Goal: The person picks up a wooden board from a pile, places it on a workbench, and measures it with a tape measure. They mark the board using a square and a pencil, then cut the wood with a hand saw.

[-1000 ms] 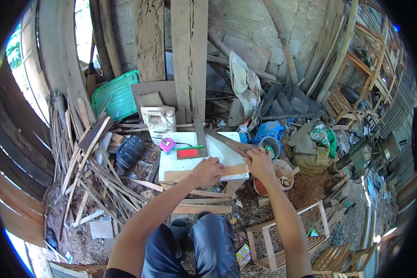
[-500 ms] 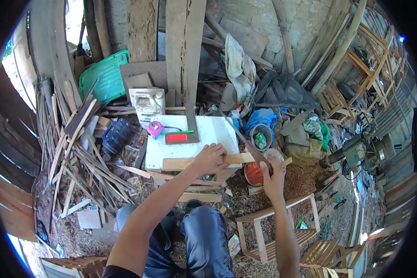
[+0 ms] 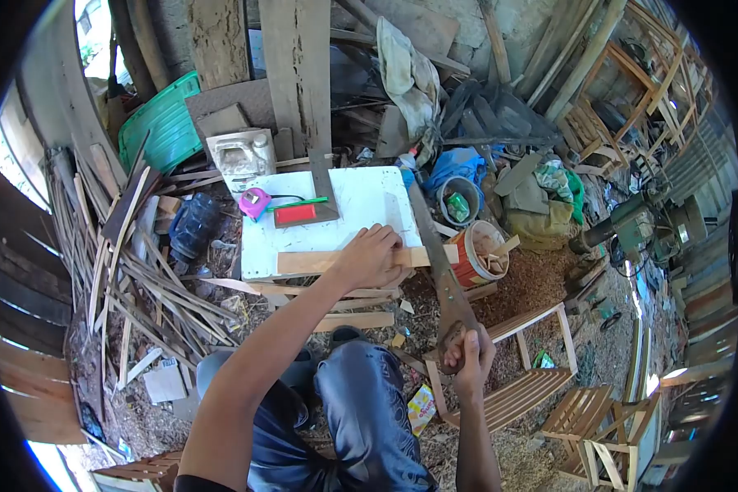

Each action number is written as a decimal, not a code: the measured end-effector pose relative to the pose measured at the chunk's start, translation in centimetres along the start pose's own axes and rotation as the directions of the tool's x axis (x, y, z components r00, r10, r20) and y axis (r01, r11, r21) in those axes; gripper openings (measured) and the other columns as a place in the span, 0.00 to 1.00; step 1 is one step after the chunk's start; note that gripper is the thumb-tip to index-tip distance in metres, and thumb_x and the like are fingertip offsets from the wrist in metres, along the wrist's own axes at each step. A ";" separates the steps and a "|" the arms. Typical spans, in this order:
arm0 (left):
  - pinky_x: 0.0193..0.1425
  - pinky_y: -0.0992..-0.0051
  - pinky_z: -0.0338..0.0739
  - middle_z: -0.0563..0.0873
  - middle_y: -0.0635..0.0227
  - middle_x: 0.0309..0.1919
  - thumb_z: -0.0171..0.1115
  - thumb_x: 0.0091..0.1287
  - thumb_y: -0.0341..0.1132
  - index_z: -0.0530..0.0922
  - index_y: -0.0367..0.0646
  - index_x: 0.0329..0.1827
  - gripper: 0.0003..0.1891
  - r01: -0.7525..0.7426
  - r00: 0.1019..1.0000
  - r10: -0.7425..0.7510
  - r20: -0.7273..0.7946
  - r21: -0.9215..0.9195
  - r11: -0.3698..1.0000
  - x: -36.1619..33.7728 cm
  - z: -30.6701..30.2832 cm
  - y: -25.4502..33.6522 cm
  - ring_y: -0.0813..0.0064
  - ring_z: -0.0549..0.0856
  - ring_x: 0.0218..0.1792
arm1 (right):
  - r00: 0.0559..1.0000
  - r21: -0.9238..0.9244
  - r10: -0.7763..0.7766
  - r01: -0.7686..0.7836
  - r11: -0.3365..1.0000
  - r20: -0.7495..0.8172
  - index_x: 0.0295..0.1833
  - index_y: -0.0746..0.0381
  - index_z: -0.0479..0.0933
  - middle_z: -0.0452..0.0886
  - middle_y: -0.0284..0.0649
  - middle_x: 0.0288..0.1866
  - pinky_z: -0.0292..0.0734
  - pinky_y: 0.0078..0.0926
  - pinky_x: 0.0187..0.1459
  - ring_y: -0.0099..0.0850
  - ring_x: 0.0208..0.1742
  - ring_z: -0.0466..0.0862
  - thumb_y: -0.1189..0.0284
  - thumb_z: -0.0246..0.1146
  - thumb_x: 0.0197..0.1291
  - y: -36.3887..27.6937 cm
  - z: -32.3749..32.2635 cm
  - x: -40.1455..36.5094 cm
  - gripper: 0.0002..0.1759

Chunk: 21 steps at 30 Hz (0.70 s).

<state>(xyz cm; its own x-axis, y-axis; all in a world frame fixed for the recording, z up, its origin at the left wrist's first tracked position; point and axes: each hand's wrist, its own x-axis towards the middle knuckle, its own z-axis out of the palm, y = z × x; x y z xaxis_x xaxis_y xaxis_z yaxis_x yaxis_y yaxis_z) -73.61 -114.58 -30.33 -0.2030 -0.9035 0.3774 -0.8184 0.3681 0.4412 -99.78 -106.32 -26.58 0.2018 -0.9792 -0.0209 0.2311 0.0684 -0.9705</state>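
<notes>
- Wrapped fully around the dark handle of a long steel handsaw (image 3: 444,283), the right hand (image 3: 466,354) sits low, right of centre in the frame, its fingers closed tight on the grip.
- From that handle the blade runs up and slightly left, and crosses the right end of a pale flat wooden slat (image 3: 307,261).
- At the centre of the frame the left hand (image 3: 371,255) lies palm down on the slat with fingers spread and curled over its far edge, pressing it flat rather than gripping it.
- That slat lies crosswise along the near edge of a white square tabletop (image 3: 357,205), and its right end sticks out past the table's corner, where the saw meets it.
- Further back on the tabletop, towards the upper left, are a pink round tape measure (image 3: 254,202), a red flat rectangular block (image 3: 296,214) and a green pencil (image 3: 299,203) lying across it.
- An orange plastic bucket of wood offcuts (image 3: 470,266) stands just right of the table, close beside the blade.
- Sawdust and loose wood strips cover the ground, and a slatted wooden frame (image 3: 521,392) lies at the lower right, near the right hand.
- Both knees in blue jeans (image 3: 361,410) show at the bottom centre, below the table.
</notes>
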 end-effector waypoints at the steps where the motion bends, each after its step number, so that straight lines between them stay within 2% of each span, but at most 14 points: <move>1: 0.53 0.64 0.72 0.78 0.61 0.42 0.67 0.56 0.42 0.74 0.41 0.43 0.18 0.001 1.000 -0.001 0.000 -0.005 1.000 0.2 0.0 0.1 0.60 0.77 0.47 | 1.000 -0.005 0.002 -0.002 1.000 -0.002 0.37 0.62 0.67 0.65 0.28 0.21 0.62 0.17 0.22 0.17 0.19 0.65 0.60 0.57 0.71 0.0 0.1 0.1 0.16; 3: 0.53 0.63 0.72 0.78 0.61 0.42 0.66 0.57 0.42 0.74 0.41 0.44 0.19 0.016 1.000 -0.017 0.008 0.042 0.999 0.2 0.1 0.3 0.60 0.77 0.47 | 0.994 -0.022 0.105 -0.105 0.994 -0.007 0.33 0.61 0.67 0.65 0.28 0.20 0.61 0.18 0.22 0.18 0.19 0.65 0.60 0.53 0.72 0.0 0.3 0.1 0.17; 4: 0.53 0.63 0.72 0.78 0.61 0.42 0.66 0.58 0.44 0.73 0.41 0.44 0.19 -0.003 1.000 0.005 -0.027 0.056 0.998 0.1 0.2 0.3 0.60 0.77 0.48 | 0.997 -0.139 0.076 -0.072 0.988 0.021 0.30 0.60 0.66 0.65 0.28 0.19 0.60 0.18 0.22 0.17 0.19 0.65 0.62 0.52 0.72 0.4 0.2 0.3 0.18; 7: 0.53 0.63 0.72 0.78 0.61 0.42 0.67 0.57 0.45 0.73 0.42 0.45 0.20 0.019 0.999 -0.017 -0.043 0.053 0.998 0.1 0.3 0.3 0.60 0.77 0.48 | 0.987 -0.132 0.157 -0.149 0.980 0.046 0.29 0.60 0.66 0.65 0.28 0.19 0.57 0.17 0.20 0.17 0.19 0.64 0.64 0.52 0.72 1.2 0.3 0.0 0.17; 8: 0.53 0.63 0.72 0.78 0.61 0.42 0.67 0.57 0.45 0.73 0.42 0.45 0.20 0.025 0.999 -0.022 -0.043 0.051 0.998 0.1 0.2 0.3 0.60 0.77 0.48 | 0.986 -0.154 0.167 -0.163 0.974 0.012 0.26 0.60 0.66 0.65 0.28 0.17 0.54 0.17 0.19 0.15 0.17 0.63 0.63 0.53 0.72 1.2 0.7 -0.2 0.20; 11: 0.55 0.63 0.71 0.78 0.62 0.42 0.68 0.56 0.47 0.74 0.42 0.45 0.21 0.059 0.998 -0.058 -0.017 0.042 0.997 0.1 0.3 0.3 0.60 0.77 0.48 | 0.986 -0.273 0.160 -0.164 0.948 -0.037 0.26 0.60 0.64 0.61 0.27 0.15 0.52 0.18 0.19 0.16 0.16 0.60 0.61 0.50 0.74 2.0 1.7 -0.5 0.22; 12: 0.55 0.63 0.71 0.77 0.62 0.42 0.68 0.56 0.47 0.74 0.42 0.44 0.21 0.051 0.998 -0.050 -0.032 0.055 0.997 0.0 0.5 0.2 0.60 0.77 0.48 | 0.983 -0.224 0.170 -0.182 0.957 -0.072 0.21 0.60 0.65 0.64 0.25 0.15 0.52 0.18 0.18 0.14 0.17 0.61 0.60 0.54 0.73 2.2 1.9 -0.6 0.25; 15: 0.55 0.62 0.72 0.77 0.62 0.43 0.68 0.56 0.46 0.76 0.42 0.42 0.19 0.059 0.995 -0.053 -0.080 0.068 0.996 -0.1 0.8 -0.1 0.59 0.77 0.48 | 0.989 -0.274 0.127 -0.145 0.951 -0.082 0.22 0.60 0.67 0.64 0.25 0.15 0.51 0.19 0.18 0.14 0.17 0.60 0.60 0.54 0.72 2.8 2.1 -1.1 0.24; 17: 0.58 0.62 0.71 0.77 0.63 0.45 0.70 0.51 0.46 0.77 0.44 0.48 0.24 0.114 0.993 -0.114 -0.001 0.027 0.993 0.2 0.8 -0.2 0.61 0.76 0.53 | 0.988 -0.293 0.134 -0.150 0.944 -0.073 0.22 0.60 0.67 0.64 0.25 0.15 0.52 0.19 0.19 0.14 0.17 0.60 0.60 0.54 0.72 2.8 2.0 -1.3 0.24; 18: 0.57 0.61 0.72 0.77 0.64 0.45 0.68 0.52 0.44 0.78 0.45 0.45 0.20 0.171 0.984 -0.171 0.055 -0.006 0.985 0.4 0.4 0.0 0.62 0.76 0.52 | 0.989 -0.308 0.130 -0.145 0.940 -0.070 0.23 0.61 0.67 0.64 0.24 0.15 0.52 0.20 0.19 0.14 0.17 0.60 0.61 0.55 0.72 2.8 1.9 -1.2 0.24; 19: 0.57 0.61 0.72 0.77 0.64 0.45 0.68 0.52 0.44 0.78 0.45 0.45 0.20 0.166 0.985 -0.165 0.059 -0.008 0.986 0.5 0.6 -0.1 0.62 0.76 0.52 | 0.989 -0.306 0.128 -0.146 0.941 -0.077 0.23 0.61 0.67 0.64 0.24 0.15 0.52 0.20 0.19 0.14 0.17 0.60 0.61 0.55 0.72 2.5 1.9 -1.2 0.24; 21: 0.53 0.64 0.73 0.77 0.64 0.41 0.66 0.56 0.37 0.78 0.43 0.41 0.13 0.136 0.990 -0.137 -0.016 -0.047 0.990 0.5 0.5 -0.1 0.61 0.78 0.47 | 0.983 -0.326 0.168 -0.181 0.928 -0.068 0.23 0.61 0.68 0.64 0.25 0.15 0.53 0.20 0.19 0.14 0.18 0.62 0.61 0.54 0.72 1.9 2.0 -1.1 0.24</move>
<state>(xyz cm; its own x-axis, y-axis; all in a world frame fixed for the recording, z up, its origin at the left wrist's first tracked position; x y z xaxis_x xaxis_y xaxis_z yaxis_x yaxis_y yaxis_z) -73.85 -115.18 -30.59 -0.0801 -0.9419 0.3263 -0.8121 0.2515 0.5265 -97.63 -104.71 -27.90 0.1729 -0.9644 -0.1998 -0.1320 0.1783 -0.9751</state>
